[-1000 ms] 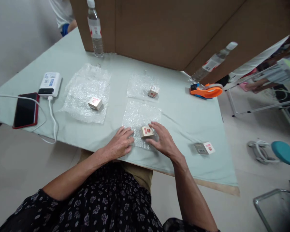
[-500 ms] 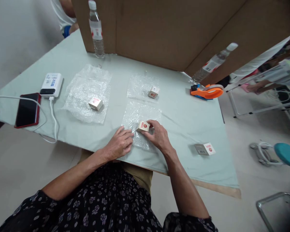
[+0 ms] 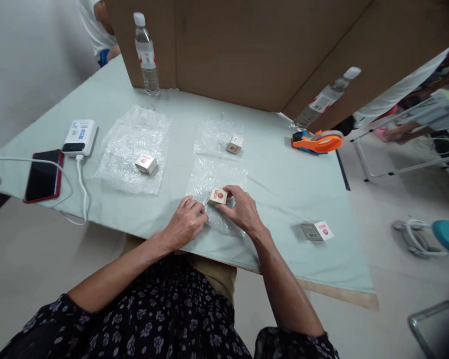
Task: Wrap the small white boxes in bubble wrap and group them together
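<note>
My right hand (image 3: 241, 211) pinches a small beige box with a red dot (image 3: 217, 195) on a bubble-wrap sheet (image 3: 217, 175) near the table's front edge. My left hand (image 3: 185, 223) rests beside it with its fingers curled on the wrap's near left corner. Two more sheets lie further back: one at the left (image 3: 132, 149) with a box (image 3: 145, 163) on it, one behind (image 3: 213, 137) with another box (image 3: 235, 144). A further box (image 3: 316, 231) lies bare on the cloth to my right.
A pale green cloth covers the table (image 3: 284, 184). A phone (image 3: 43, 174) and a white power bank (image 3: 79, 137) lie at the left. An orange tape dispenser (image 3: 316, 142), two water bottles (image 3: 145, 50) (image 3: 324, 99) and a cardboard screen (image 3: 247, 50) stand behind. Another person (image 3: 99, 27) is at the far left.
My right hand has closed on the box and shifted it a little left and back on the wrap. My left hand has curled onto the wrap's corner.
</note>
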